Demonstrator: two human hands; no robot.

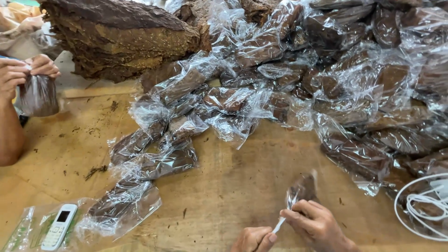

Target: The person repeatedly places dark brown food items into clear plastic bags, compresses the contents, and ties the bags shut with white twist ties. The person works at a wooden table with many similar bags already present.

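At the far left edge, a co-worker's two hands [25,70] pinch the top of a dark filled bag [38,95] above a wooden table [233,186]. Low on the left, well apart from the person's own hands, a small white mobile phone [59,227] lies on a clear empty bag. Up and to the left of the grip sits a big block of pressed brown leaves [121,37]. A heap of clear plastic bags [326,79] filled with brown leaf spreads across the table above and to the right of the grip. At the bottom centre, the left hand [254,240] pinches a twisted plastic tail, closed narrowly on it. Just beside it, the right hand [317,226] grips the neck of the same small bag [303,189], which stands up from the fingers. To the far right lies a coiled white cable [420,205].
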